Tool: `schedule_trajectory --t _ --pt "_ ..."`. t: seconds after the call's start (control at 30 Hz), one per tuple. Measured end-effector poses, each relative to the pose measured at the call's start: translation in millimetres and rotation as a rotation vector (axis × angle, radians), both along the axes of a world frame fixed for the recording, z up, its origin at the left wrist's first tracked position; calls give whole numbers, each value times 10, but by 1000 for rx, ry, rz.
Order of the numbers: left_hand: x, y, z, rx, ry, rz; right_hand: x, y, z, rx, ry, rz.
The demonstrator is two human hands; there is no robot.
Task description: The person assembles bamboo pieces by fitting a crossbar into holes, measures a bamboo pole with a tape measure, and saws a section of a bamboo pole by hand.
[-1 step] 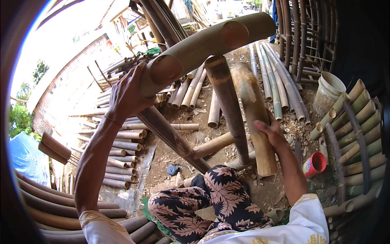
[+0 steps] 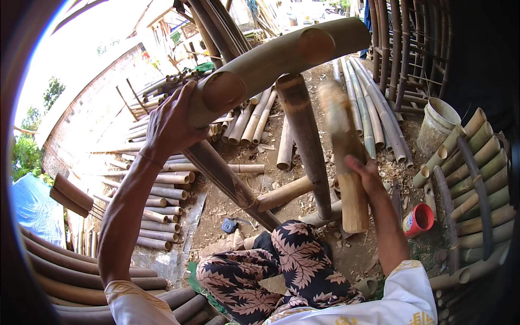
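My left hand [image 2: 169, 119] is wrapped round the near left end of a thick bamboo pole [image 2: 271, 58], which slants up to the right and has two round cuts in its side. Closed on a wooden mallet [image 2: 355, 203] is my right hand [image 2: 367, 172]; the mallet's worn upper end is smeared by motion and stands apart from the pole. Under the pole's middle stands a dark bamboo post [image 2: 306, 141], its top close below the pole; I cannot tell whether they touch. A second bamboo post [image 2: 230, 181] slopes down from beneath my left hand, joined by a crosspiece [image 2: 284, 194].
Stacked bamboo poles [image 2: 157, 216] lie at left, with more poles [image 2: 374, 114] beyond the mallet. At right are a white bucket [image 2: 440, 122], a red tub [image 2: 420, 218] and racked bamboo [image 2: 482, 189]. A blue tape measure [image 2: 229, 225] lies near my legs.
The mallet and my right hand have shifted slightly to the right, the mallet's upper end most of all. My left hand and the pole have barely moved.
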State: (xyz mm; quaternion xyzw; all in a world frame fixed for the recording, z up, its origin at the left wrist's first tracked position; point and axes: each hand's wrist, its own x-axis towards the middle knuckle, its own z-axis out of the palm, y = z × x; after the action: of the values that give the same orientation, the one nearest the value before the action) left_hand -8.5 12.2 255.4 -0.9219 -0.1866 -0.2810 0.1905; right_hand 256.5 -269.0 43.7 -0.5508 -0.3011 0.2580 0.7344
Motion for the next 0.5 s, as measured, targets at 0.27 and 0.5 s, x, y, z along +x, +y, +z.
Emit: schedule_trajectory --t 0.27,0.5 --pt "-4 44 -47 -14 -29 -41 -92 175 200 -114 -128 100" --pt "86 48 -51 6 -43 -74 30 139 287 101 163 -10"
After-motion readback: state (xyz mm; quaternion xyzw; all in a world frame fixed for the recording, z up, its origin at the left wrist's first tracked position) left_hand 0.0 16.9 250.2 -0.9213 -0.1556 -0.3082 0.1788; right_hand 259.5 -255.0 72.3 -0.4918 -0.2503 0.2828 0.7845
